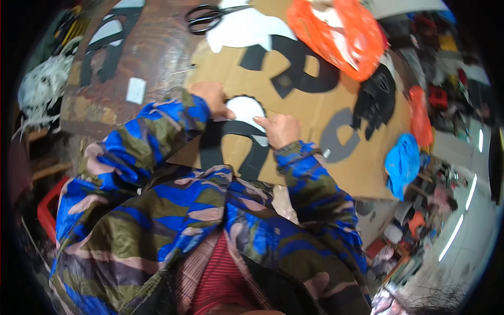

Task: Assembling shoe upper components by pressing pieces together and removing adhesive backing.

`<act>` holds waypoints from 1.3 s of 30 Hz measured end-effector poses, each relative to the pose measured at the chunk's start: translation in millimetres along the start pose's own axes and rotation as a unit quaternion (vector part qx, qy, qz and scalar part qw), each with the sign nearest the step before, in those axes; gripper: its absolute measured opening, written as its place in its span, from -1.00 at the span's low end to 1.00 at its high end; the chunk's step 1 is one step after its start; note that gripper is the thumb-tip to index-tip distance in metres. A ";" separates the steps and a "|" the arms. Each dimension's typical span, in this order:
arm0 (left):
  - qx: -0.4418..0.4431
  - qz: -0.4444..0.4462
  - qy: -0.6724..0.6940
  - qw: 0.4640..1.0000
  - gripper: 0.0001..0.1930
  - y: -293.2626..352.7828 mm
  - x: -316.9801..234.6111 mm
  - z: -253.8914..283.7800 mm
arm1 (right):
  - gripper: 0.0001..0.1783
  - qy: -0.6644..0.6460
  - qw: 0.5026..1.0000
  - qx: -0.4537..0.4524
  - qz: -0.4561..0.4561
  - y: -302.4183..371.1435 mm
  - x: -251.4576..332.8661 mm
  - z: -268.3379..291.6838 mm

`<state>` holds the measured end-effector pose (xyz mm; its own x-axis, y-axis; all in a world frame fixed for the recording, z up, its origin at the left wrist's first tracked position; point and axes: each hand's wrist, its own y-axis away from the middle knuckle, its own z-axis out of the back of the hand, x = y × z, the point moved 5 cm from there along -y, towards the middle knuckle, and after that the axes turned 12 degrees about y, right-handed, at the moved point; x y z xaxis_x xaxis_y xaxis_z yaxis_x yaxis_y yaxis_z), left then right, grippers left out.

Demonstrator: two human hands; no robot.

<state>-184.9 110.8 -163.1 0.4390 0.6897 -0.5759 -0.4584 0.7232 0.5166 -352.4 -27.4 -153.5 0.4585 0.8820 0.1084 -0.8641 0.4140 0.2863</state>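
Observation:
Flat in front of me lies a black U-shaped shoe upper (210, 146) with a white toe piece (243, 108) at its curved far end. A row of small dark notches shows along the far rim of the white piece. My left hand (211, 100) pinches the left side of the toe edge, thumb on top and the other fingers curled. On the right side of the toe, my right hand (281, 130) presses its thumb at the white piece's edge, with its fingers folded. The undersides of both grips are hidden.
Cardboard (302, 170) covers part of a brown wooden table (157, 44). Black-handled scissors (202, 20), white sheets (241, 29), black cut pieces (310, 79) and an orange bag (344, 44) lie beyond. A grey piece (332, 142) and black glove (375, 97) are at right.

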 end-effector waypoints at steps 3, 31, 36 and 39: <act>-0.008 0.026 -0.008 1.000 -0.46 5.6 6.2 1.9 | -0.66 -0.087 0.988 -0.130 0.012 12.0 -11.5 -21.5; -0.251 -0.155 -0.042 0.955 -0.51 54.2 -32.7 -0.1 | -0.80 -0.014 0.926 -0.378 -0.014 132.9 -167.3 -5.0; -0.093 -0.238 0.208 0.944 -0.72 92.3 -107.6 -37.3 | -0.87 -0.440 0.851 -0.259 -0.125 130.5 -115.7 19.4; 0.041 -0.258 0.449 0.855 -0.74 95.8 -134.9 -70.8 | -0.84 -0.615 0.775 -0.124 -0.079 129.1 -58.1 41.1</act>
<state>-342.7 84.3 -80.7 -0.2198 -0.0011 -0.9755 -0.3111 0.9479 0.0691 -482.1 -34.4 -83.8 0.2819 -0.0027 0.9594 -0.7200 0.6603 0.2134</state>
